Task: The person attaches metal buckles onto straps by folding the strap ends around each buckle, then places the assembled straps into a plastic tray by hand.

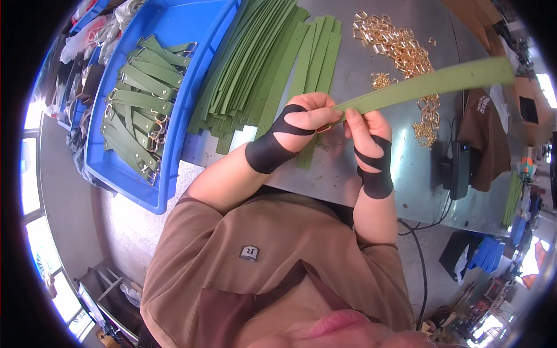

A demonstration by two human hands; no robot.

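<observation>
A long green strap (435, 82) stretches out to the right from between my two hands, its far end blurred. My left hand (304, 116) is closed on the strap's near end, where a bit of gold-coloured metal shows below the fingers. Close beside it, my right hand (369, 132) pinches the same strap between thumb and fingers. Both wrists wear black supports. Behind my left hand lie several loose green straps (319, 52), partly hidden by it. Gold rectangular rings (400, 53) are heaped on the metal table beyond the held strap.
A blue tray (130, 197) at left holds green straps with metal rings (139, 87). A thick stack of green straps (243, 75) lies beside it. Small gold hardware (425, 134), a black device (460, 168) with cables and a brown cloth (484, 136) are at right.
</observation>
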